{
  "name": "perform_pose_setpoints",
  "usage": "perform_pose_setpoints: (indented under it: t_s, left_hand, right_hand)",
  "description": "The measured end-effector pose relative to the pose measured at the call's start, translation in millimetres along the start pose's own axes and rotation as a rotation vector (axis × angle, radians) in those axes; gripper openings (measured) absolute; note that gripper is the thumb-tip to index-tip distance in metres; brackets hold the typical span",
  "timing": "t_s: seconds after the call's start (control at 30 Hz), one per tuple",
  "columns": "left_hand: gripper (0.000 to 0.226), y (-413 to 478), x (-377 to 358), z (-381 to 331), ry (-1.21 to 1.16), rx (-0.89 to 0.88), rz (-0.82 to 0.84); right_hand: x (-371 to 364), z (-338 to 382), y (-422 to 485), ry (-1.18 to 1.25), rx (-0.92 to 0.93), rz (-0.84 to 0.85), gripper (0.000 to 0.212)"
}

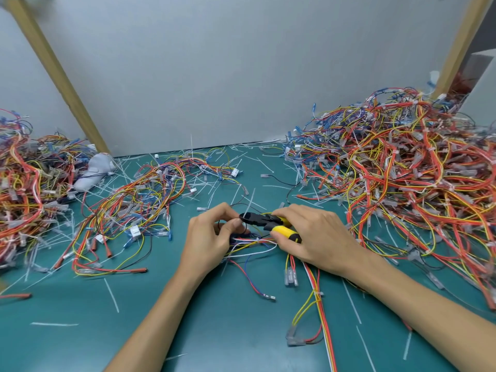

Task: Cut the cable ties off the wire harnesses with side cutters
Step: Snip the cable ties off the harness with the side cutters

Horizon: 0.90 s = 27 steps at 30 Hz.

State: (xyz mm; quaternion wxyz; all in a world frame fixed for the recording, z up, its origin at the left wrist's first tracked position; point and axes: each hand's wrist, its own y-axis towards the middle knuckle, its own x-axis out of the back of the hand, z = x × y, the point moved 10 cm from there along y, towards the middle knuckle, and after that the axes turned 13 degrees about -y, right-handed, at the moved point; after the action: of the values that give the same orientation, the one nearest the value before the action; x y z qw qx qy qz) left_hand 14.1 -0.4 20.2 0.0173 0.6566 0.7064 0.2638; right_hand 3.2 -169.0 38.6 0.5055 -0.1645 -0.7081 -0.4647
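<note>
My right hand [314, 234] grips the side cutters [271, 224] by their yellow and black handles, jaws pointing left. The black jaws sit at a white cable tie [248, 210] that sticks up from the wire harness [255, 245] in front of me. My left hand [212, 234] pinches that harness of black, white, red and blue wires just left of the jaws. The harness's red, white and yellow wires [319, 299] trail toward me over the green mat [214, 318]. A second white tie [318, 294] binds those trailing wires.
A big heap of harnesses [402, 178] fills the right side. A smaller bundle [139, 202] lies left of centre and another heap [26, 183] at the far left, beside a grey glove [94, 170]. Cut white tie pieces [111, 294] litter the mat. A grey wall [214, 76] stands behind.
</note>
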Motion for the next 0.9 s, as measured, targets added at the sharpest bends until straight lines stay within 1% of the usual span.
perform_pose_setpoints:
  t_s: [0.23,0.47,0.57,0.73,0.9]
  left_hand:
    - [0.024,0,1,1,-0.017,0.009,-0.003]
    - [0.02,0,2,0,-0.008,0.006,-0.005]
    - [0.02,0,1,0,-0.007,0.005,0.0]
    - [0.022,0,-1,1,0.001,0.012,0.009]
    - [0.022,0,-2,2,-0.005,0.016,0.016]
  right_hand:
    - [-6,2,2,-0.043,0.026,0.026,0.049]
    - [-12,3,3,0.006,0.019,0.097,0.05]
    - [-12,1,2,0.03,-0.001,0.105,0.048]
    - [-17,1,1,0.036,0.004,0.164,0.052]
    - [-18,1,3,0.052,-0.009,0.173,0.044]
